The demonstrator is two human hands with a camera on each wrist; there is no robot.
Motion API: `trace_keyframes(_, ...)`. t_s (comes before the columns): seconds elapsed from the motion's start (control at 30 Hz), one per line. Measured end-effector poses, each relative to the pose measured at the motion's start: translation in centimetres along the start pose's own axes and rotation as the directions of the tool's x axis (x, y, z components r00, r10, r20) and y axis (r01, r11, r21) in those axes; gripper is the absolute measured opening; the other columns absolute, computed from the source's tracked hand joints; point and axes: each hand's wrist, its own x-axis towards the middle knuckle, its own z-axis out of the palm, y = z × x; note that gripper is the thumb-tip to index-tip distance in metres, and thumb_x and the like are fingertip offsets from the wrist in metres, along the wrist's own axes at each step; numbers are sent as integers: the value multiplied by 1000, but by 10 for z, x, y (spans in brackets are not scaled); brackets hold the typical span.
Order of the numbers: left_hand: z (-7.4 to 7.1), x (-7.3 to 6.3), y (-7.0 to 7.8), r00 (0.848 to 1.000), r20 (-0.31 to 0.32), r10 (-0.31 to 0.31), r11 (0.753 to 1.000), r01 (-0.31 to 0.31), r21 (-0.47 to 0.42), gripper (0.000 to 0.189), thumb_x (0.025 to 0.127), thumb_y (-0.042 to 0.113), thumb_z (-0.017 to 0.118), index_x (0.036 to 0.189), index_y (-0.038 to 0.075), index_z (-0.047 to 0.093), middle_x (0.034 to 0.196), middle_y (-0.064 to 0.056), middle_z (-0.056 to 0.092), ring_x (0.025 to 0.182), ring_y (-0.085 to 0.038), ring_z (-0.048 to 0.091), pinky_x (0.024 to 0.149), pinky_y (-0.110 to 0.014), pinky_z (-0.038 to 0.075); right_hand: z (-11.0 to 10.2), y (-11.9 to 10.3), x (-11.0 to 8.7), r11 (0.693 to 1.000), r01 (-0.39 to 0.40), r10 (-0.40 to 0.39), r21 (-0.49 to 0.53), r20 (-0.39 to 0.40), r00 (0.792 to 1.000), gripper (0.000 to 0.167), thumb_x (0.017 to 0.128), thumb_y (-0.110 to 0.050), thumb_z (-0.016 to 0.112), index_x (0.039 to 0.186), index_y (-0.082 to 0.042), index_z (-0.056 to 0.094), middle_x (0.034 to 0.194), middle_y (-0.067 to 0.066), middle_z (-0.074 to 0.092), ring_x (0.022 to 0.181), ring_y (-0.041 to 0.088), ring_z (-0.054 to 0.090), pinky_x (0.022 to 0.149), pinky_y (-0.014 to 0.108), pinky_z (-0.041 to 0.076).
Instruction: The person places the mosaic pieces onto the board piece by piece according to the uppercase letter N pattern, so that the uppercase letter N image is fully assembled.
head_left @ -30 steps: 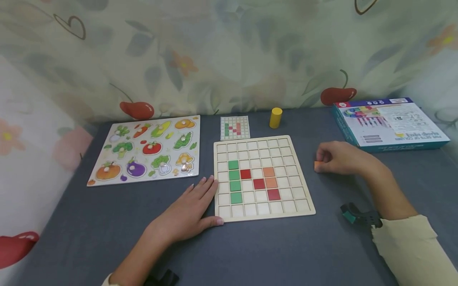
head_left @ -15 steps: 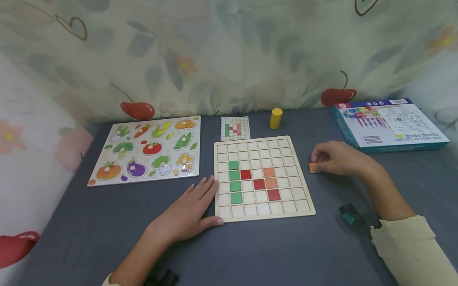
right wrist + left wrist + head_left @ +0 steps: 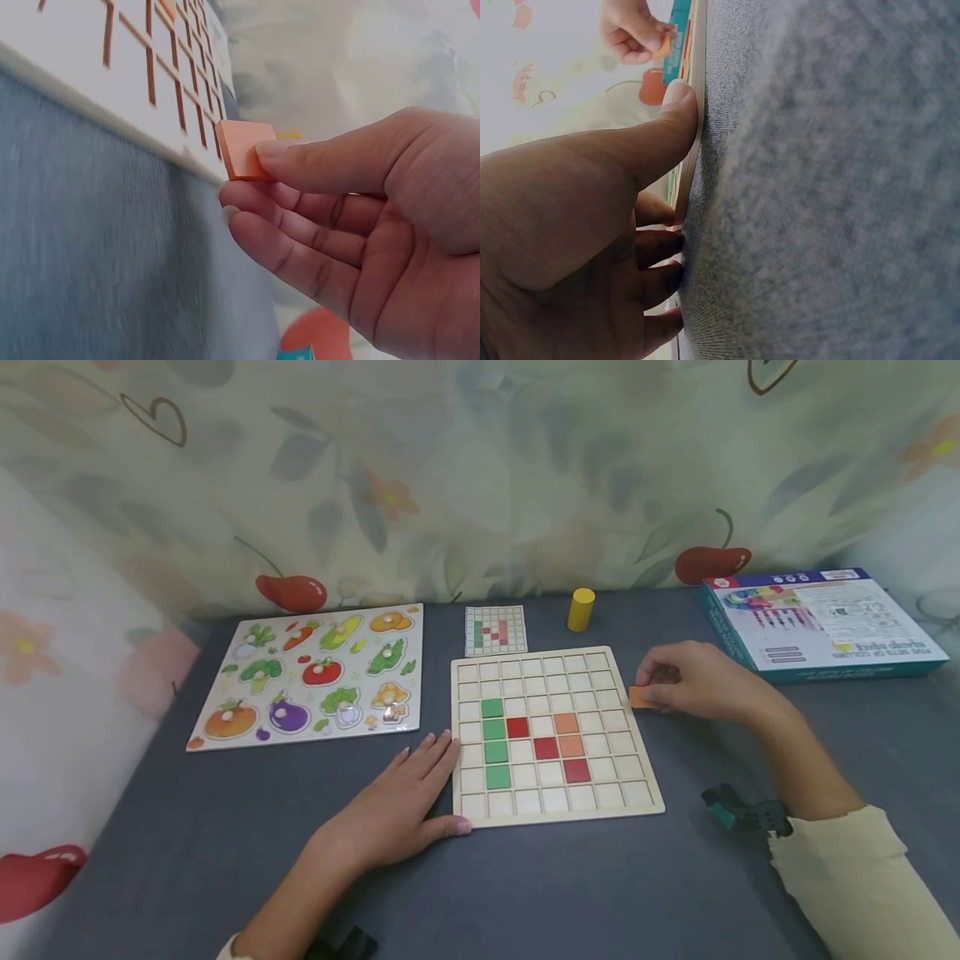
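Right hand [image 3: 701,681] pinching an orange tile [image 3: 642,697] between thumb and fingers, just off the right edge of the grid board [image 3: 556,810], not yet over any cell. Left hand [image 3: 397,802] flat on the worktop [image 3: 570,893], fingers straight, thumb against the board's near-left corner, fingertips along its left edge. Ahead of that hand on the board: a column of four green tiles [image 3: 493,741], three red tiles [image 3: 546,747] stepping diagonally, two orange ones [image 3: 568,733] already seated; most cells bare wood. Pattern card [image 3: 495,630] beyond the board too small to read cell by cell, so count of tiles left hard to judge. Spare tile supply nowhere in view. Wrist views blurred and close; right sleeve cut off at frame edge. Yellow cylinder [image 3: 581,608] and box [image 3: 821,620] beyond the right hand, vegetable puzzle [image 3: 311,672] beyond the left.
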Motion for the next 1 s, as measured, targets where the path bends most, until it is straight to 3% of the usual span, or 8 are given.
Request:
trace_keyframes(0.3, 0, -1, 2, 1000, -2, 0, 1000, 0, -1, 95, 92, 56, 65, 160, 6, 22, 166, -10, 17, 152, -28, 10, 120, -51, 14, 19, -29, 23, 999, 46, -46, 6, 0, 999, 7, 90, -13, 75, 91, -10, 69, 86, 2, 66, 81, 22, 56, 69, 35, 48)
trace_keyframes(0.53, 0, -1, 3, 1000, -4, 1, 1000, -1, 1, 94, 92, 56, 65, 160, 6, 22, 166, -10, 18, 152, -28, 10, 120, -51, 14, 33, -41, 41, 992, 127, -128, 22, 17, 992, 5, 89, -6, 74, 89, -9, 69, 83, 0, 66, 79, 21, 58, 71, 37, 49)
trace_keyframes(0.63, 0, -1, 3, 1000, -1, -1, 1000, 1, -2, 94, 92, 56, 65, 160, 6, 23, 165, -10, 18, 152, -27, 10, 120, -51, 14, 39, -43, 46, 992, 126, -126, 17, 26, 992, 6, 89, -4, 72, 88, -9, 69, 80, 0, 64, 78, 20, 57, 72, 37, 49)
trace_keyframes(0.87, 1, 0, 3, 1000, 1, -8, 1000, 8, 1, 95, 92, 57, 65, 160, 7, 22, 166, -9, 17, 152, -26, 10, 120, -50, 14, 49, -45, 50, 996, 90, -90, -9, 6, 996, 7, 90, -3, 71, 87, -9, 71, 79, 1, 64, 77, 21, 56, 71, 37, 48)
trace_keyframes(1.0, 1, 0, 3, 1000, -2, -8, 1000, 8, -1, 95, 91, 56, 65, 160, 7, 23, 166, -9, 18, 152, -26, 10, 120, -50, 14, 53, -48, 46, 990, 115, -115, -87, 10, 993, 7, 91, -4, 70, 93, -8, 76, 86, 2, 66, 81, 21, 56, 74, 39, 49)
